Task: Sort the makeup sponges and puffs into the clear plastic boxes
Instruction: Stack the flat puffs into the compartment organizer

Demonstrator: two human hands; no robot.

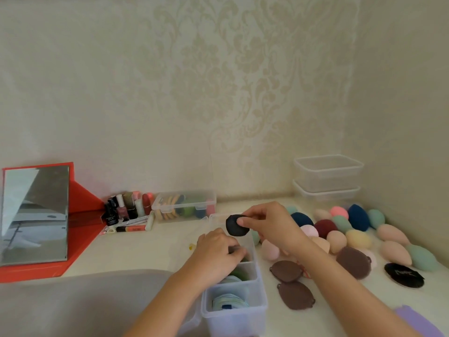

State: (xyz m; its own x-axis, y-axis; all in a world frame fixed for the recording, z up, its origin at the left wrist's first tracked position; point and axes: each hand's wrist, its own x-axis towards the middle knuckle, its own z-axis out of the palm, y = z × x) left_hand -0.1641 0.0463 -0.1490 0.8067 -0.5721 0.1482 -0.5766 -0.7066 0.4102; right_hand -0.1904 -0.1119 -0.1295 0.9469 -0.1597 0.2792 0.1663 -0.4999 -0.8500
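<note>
**A:** Surface and large items?

**B:** Cream table (150,249) against a patterned wall. Mirror (35,215) in a red frame, far left, leaning back.

**A:** Boxes?

**B:** Three sites. Stack (328,176) of two clear boxes in the back right corner, with nothing seen inside. Divided box (257,310) at centre front, running away from the viewer. Its nearest compartment holds pale round pads, the next one green pads. Back box (184,205), near the wall, holds orange puffs on edge plus green and blue pieces. Bottles (121,210) stand just left of it.

**A:** Loose stock?

**B:** Sponges (357,239), egg-shaped and in mixed colours, spread right of the divided box. Three brown puffs (295,295) lie flat between that box and the sponges. Logo puff (404,276), black, lies flat at front right.

**A:** Hands?

**B:** Left hand (216,249): fingers curled down into a far compartment of the divided box. Fingertips are hidden, so I cannot tell whether it is grasping. Right hand (272,224): thumb and fingers pinch the black puff (234,226).

**A:** Its position?

**B:** Raised over the far end of the divided box. Contact with the rim cannot be told.
</note>
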